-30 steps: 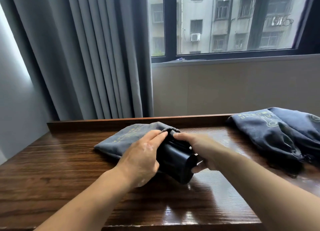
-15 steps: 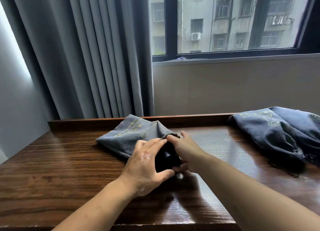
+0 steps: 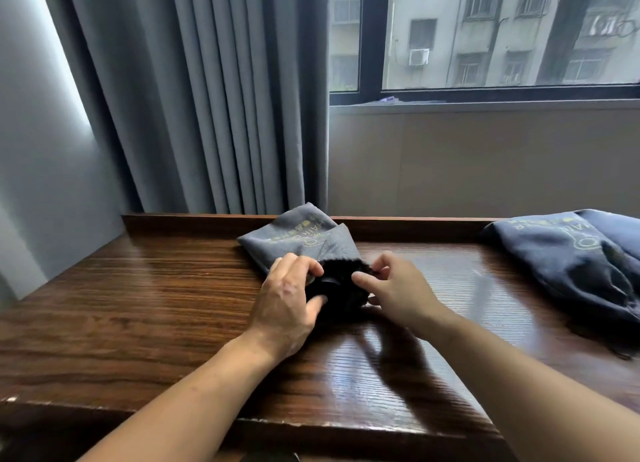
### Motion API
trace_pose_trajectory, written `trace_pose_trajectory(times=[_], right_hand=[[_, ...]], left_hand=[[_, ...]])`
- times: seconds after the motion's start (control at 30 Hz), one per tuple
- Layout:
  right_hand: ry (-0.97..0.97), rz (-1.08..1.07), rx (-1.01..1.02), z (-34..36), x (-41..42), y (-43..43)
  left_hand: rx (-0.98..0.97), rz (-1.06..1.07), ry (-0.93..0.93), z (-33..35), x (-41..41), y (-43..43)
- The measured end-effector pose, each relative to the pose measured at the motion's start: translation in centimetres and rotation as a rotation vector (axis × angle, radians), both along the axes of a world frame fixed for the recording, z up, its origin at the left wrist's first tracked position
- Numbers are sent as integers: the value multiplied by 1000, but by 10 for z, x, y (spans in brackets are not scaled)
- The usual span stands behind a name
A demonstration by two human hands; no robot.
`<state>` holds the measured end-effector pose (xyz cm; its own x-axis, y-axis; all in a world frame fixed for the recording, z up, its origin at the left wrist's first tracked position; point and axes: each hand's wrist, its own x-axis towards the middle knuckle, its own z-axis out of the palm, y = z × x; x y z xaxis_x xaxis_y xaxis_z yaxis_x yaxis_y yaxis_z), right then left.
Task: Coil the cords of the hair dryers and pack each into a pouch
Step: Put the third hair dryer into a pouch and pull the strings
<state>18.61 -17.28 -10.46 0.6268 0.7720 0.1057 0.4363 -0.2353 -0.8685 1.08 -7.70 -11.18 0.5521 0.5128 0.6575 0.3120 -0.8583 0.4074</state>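
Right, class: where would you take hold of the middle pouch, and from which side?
At the dark gathered mouth hem, pinching both sides, from the near edge: the pouch lies with its mouth facing the person, closed end toward the curtain.

A dark, glossy wooden desk (image 3: 138,306) with a raised back ledge (image 3: 194,221) stands against a beige wall (image 3: 485,160) beneath a black-framed window (image 3: 370,36). Grey pleated curtains (image 3: 207,98) hang to the left of the glass, reaching down behind the desk. Outside, a pale apartment block (image 3: 485,29) fills the view, an air-conditioning unit (image 3: 419,56) fixed to its facade. A small object (image 3: 388,99), possibly a scrap of cloth, lies on the sill (image 3: 485,105).
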Motion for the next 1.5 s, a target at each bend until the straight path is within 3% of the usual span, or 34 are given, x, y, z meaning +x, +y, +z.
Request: trace_pose_trajectory(times=[0.1,0.23,0.4,0.53,0.63,0.77,0.93,1.1,1.5], right_hand=[[-178,-91,-29,-2,2,1],[-243,-127,-22,3,2,-1],[-286,-12,36,7,3,-9],[-319,55,26,8,6,-14],[-324,33,21,4,9,-16],[-241,-4,14,2,15,-23],[-424,-90,-1,7,9,-29],[-427,-134,24,3,13,-41],[-370,-117,-129,14,6,-8]], left_hand=[[25,32,2,0,5,2],[54,54,-18,-1,12,2],[122,65,-64,-6,14,8],[219,52,24,-4,22,0],[78,62,97,4,33,-1],[-163,106,354,10,43,9],[-113,276,344,14,52,1],[-30,353,287,13,52,1],[-160,231,461,22,62,-4]])
